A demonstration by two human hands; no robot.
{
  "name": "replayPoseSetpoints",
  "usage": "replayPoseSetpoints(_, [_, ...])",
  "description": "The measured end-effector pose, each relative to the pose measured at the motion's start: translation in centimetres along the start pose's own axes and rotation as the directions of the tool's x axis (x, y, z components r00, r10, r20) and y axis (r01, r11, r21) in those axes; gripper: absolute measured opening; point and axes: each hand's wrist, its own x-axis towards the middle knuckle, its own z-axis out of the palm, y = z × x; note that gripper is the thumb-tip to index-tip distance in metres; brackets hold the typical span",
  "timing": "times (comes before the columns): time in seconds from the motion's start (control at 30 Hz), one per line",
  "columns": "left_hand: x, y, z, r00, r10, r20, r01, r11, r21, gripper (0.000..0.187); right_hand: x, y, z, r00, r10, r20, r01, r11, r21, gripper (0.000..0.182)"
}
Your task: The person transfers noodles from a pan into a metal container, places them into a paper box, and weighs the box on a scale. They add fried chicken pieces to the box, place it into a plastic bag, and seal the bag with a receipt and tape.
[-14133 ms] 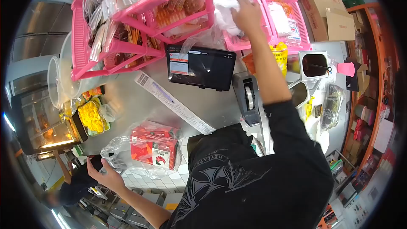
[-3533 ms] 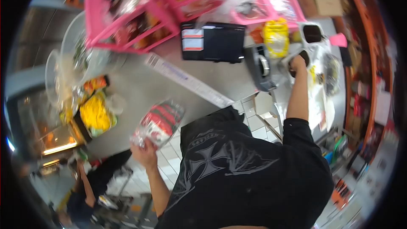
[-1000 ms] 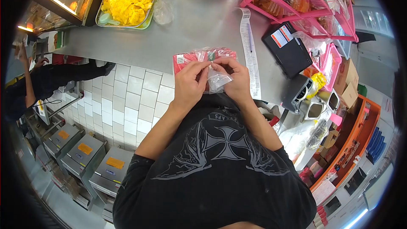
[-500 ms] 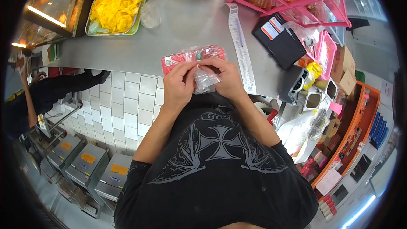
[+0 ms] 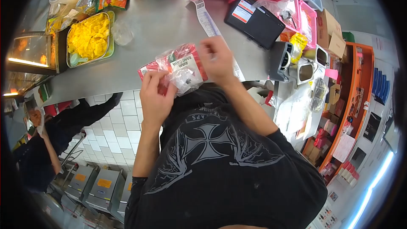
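Note:
A red and white printed food box [image 5: 185, 65], wrapped in a clear plastic bag [image 5: 183, 81], lies at the counter's near edge. My left hand [image 5: 156, 95] is closed on the near left side of the bag, its thumb and fingers pinching the plastic. My right hand [image 5: 218, 61] is raised just beyond the box's right end, apart from the bag's gathered part. Motion smears its curled fingertips. Beside that hand, a long printed receipt [image 5: 207, 22] runs across the counter, partly hidden behind the hand.
On the steel counter [image 5: 161, 21] stand a tray of yellow food [image 5: 109, 51], a crumpled clear bag [image 5: 122, 33] and a black device [image 5: 254, 21]. Pink baskets [image 5: 307, 23] line the far right. At the left, another person [image 5: 42, 144] holds food near grey floor units [image 5: 101, 188].
My hands, together at the bag's gathered top before, have separated. The right hand has lifted away, uncovering the box's printed face. The view has shifted, and the left hand stays on the bag.

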Motion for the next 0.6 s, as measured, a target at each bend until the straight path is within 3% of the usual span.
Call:
replayPoseSetpoints(0.03, [-0.7,0.4,-0.7,0.994,0.105,-0.029,-0.103,0.993,0.057,0.010,-0.5,3.1,-1.3,0.997,0.003,-0.074,-0.010,0.995,-0.095,0.015])
replayPoseSetpoints(0.07, [-1.7,0.5,-1.1,0.994,0.103,0.037,-0.098,0.988,-0.117,0.006,-1.7,5.9,-2.9,0.996,0.086,-0.034,-0.092,0.961,-0.260,0.019])
replayPoseSetpoints(0.1, [-2.7,0.2,-1.7,0.970,0.169,0.173,-0.137,0.973,-0.186,0.005,-4.0,9.7,-4.2,0.999,0.027,0.029,-0.011,0.896,-0.443,0.024])
replayPoseSetpoints(0.17, [-3.4,0.6,-1.8,0.849,0.192,0.492,-0.015,0.940,-0.340,0.007,-10.1,16.3,-5.5,0.990,0.075,0.115,0.024,0.731,-0.682,0.033])
replayPoseSetpoints(0.2, [-3.1,0.7,-1.2,0.794,0.265,0.548,-0.053,0.927,-0.372,0.009,-12.6,19.1,-5.5,0.994,-0.052,0.096,0.104,0.703,-0.704,0.028])
replayPoseSetpoints(0.23, [-3.2,0.3,0.0,0.752,0.331,0.570,-0.114,0.917,-0.382,0.014,-14.0,20.7,-6.5,0.985,-0.025,0.168,0.139,0.685,-0.715,0.017])
replayPoseSetpoints(0.27, [-2.9,0.2,0.5,0.702,0.315,0.639,-0.106,0.933,-0.344,0.018,-12.9,20.0,-5.8,0.979,-0.152,0.137,0.205,0.702,-0.682,0.008])
replayPoseSetpoints(0.3, [-2.8,-0.5,1.6,0.673,0.305,0.674,-0.088,0.938,-0.335,0.021,-12.2,20.8,-5.6,0.959,-0.225,0.172,0.278,0.634,-0.722,0.005])
replayPoseSetpoints(0.37, [-2.6,-1.9,4.2,0.631,0.339,0.698,-0.113,0.930,-0.350,0.026,-8.8,18.2,-6.4,0.955,-0.127,0.267,0.262,0.783,-0.564,0.011])
replayPoseSetpoints(0.4, [-2.6,-2.3,6.0,0.627,0.325,0.708,-0.031,0.919,-0.394,0.032,-6.9,15.2,-6.1,0.968,-0.050,0.245,0.180,0.820,-0.543,0.012])
replayPoseSetpoints(0.43, [-2.2,-2.1,7.2,0.624,0.263,0.736,-0.026,0.948,-0.317,0.040,-4.9,12.0,-6.3,0.976,0.037,0.216,0.087,0.840,-0.535,0.013])
replayPoseSetpoints(0.47, [-1.8,-1.4,8.4,0.606,0.168,0.778,0.066,0.963,-0.260,0.053,-3.0,9.9,-7.5,0.943,0.141,0.301,0.030,0.867,-0.498,0.013])
replayPoseSetpoints(0.53, [-1.3,-1.3,12.4,0.752,0.094,0.652,0.075,0.971,-0.226,0.065,0.1,4.8,-9.1,0.868,0.285,0.407,-0.056,0.870,-0.491,0.011])
replayPoseSetpoints(0.6, [0.5,2.0,12.1,0.790,-0.070,0.610,0.340,0.878,-0.338,0.070,2.0,-0.4,-10.3,0.836,0.321,0.444,-0.064,0.862,-0.502,0.009])
